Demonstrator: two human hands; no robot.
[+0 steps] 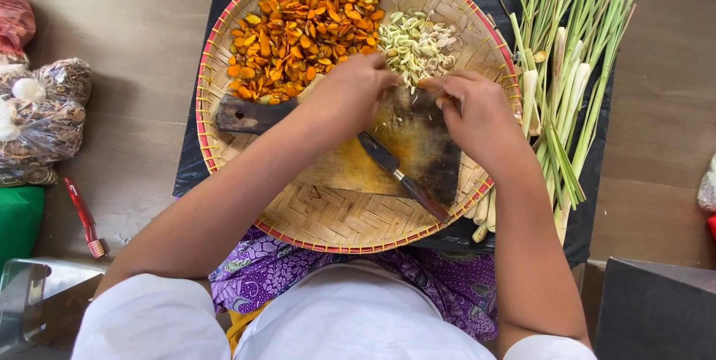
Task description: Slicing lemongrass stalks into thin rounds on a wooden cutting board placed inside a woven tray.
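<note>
A heap of orange slices and a smaller heap of pale slices are already piled at the far side of the woven tray. Both hands, the left hand and the right hand, are curled over the cutting board, fingers apparently pinched on cut bits. The knife is laid down. Many stalks at the right remain uncut.

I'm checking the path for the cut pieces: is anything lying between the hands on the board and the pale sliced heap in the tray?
Nothing visible does. The left hand and right hand sit at the cutting board's far edge, right against the pale sliced heap. The knife lies behind them, nearer the person.
</note>
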